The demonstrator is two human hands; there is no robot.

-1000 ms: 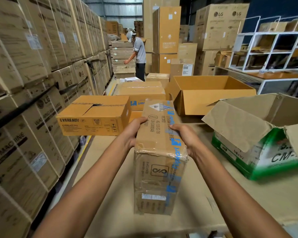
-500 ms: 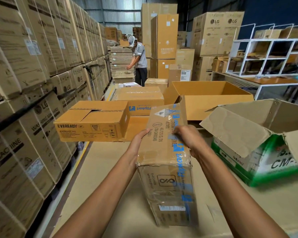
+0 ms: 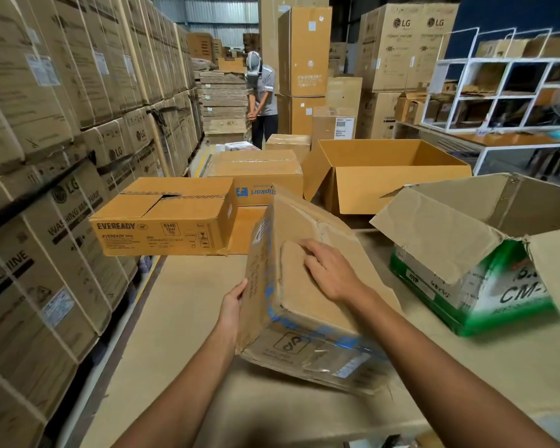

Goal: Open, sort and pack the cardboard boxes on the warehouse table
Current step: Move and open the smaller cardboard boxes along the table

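Observation:
A long brown carton with blue tape [image 3: 298,292] lies tilted on the table [image 3: 181,312] in front of me, rolled to the right so a plain side faces up. My left hand [image 3: 232,305] grips its left edge near the bottom corner. My right hand [image 3: 330,273] presses flat on its upper face. An Eveready box [image 3: 162,218] with a partly split top sits at the left. A green and white box [image 3: 485,286] with raised flaps stands at the right. A large open empty carton [image 3: 385,176] stands behind.
A taped Flipkart box [image 3: 259,176] sits behind the Eveready box. Stacked LG washing machine cartons [image 3: 46,189] wall the left side. A person [image 3: 262,98] stands at a pile of flat cardboard in the aisle. White shelving [image 3: 498,92] is at the far right.
The carton has rolled to the right onto another side and come nearer. My right hand moved from its far end onto its top face; my left slid down the left edge.

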